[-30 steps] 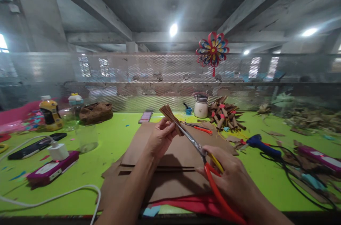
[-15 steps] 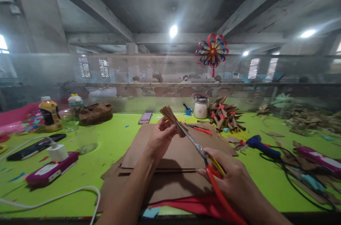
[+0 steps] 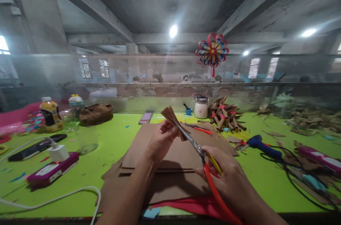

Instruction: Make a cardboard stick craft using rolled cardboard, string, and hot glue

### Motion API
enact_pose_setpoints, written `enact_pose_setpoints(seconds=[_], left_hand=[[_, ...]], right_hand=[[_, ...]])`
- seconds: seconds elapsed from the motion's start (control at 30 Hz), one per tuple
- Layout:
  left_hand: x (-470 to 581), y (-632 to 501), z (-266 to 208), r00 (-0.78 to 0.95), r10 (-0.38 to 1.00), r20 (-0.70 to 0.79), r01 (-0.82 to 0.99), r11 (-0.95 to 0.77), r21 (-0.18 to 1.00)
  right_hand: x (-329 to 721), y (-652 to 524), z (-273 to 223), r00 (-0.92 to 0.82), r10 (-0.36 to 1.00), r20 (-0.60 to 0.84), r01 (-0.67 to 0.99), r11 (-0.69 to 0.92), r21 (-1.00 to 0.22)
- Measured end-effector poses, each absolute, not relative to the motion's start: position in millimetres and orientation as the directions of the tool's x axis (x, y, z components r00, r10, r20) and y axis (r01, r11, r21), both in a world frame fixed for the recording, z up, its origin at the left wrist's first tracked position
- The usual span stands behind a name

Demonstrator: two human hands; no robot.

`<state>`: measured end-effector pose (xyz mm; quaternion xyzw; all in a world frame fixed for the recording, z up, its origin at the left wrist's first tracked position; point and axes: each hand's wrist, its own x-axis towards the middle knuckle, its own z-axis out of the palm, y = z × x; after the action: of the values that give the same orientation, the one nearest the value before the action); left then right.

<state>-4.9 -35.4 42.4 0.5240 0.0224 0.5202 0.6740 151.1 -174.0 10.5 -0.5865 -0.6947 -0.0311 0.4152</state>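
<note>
Pinched in my left hand [image 3: 163, 140] is a bundle of thin brown paper strips [image 3: 172, 115], fanned out at its upper end. My right hand [image 3: 226, 170] grips the scissors [image 3: 197, 147], which have orange and yellow handles. Their blades lie against the paper bundle, reaching up past my left fingertips; whether the paper sits between the blades I cannot tell. Below both hands lies a stack of brown paper sheets [image 3: 149, 154]. A second pair of scissors [image 3: 203, 131], orange-handled, rests at the back of the stack.
At the right lie a blue glue gun [image 3: 266, 148] with its black cord and a purple power strip [image 3: 322, 159]. Rolled paper pieces [image 3: 226, 116] are piled behind, beside a white jar [image 3: 200, 107]. Leftward are another power strip [image 3: 52, 170], a clear cup [image 3: 87, 140] and a bottle [image 3: 50, 115].
The scissors and my right hand have shifted slightly left. The paper bundle in my left hand has moved a little to the right.
</note>
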Motion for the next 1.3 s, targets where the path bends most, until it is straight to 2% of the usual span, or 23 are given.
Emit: enact_pose_setpoints(seconds=[0.53,0.8,1.0,1.3], left_hand=[[-6.9,-33.0,39.6,0.511,0.685,0.520,-0.702,-0.016,0.712],[-6.7,-32.6,38.3,0.509,0.684,0.523,-0.690,-0.038,0.722],[-4.9,-36.4,39.4,0.503,0.687,0.524,-0.683,-0.055,0.728],[-4.9,-41.8,38.6,0.561,0.652,0.510,-0.633,-0.059,0.772]], right_hand=[[145.9,-176.3,7.6,0.037,0.749,0.661,0.833,0.342,-0.434],[146.0,-176.2,3.4,0.058,0.763,0.644,0.832,0.319,-0.453],[147.2,-172.6,2.9,0.051,0.749,0.660,0.854,0.310,-0.418],[146.5,-165.2,2.1,0.080,0.796,0.599,0.847,0.263,-0.462]])
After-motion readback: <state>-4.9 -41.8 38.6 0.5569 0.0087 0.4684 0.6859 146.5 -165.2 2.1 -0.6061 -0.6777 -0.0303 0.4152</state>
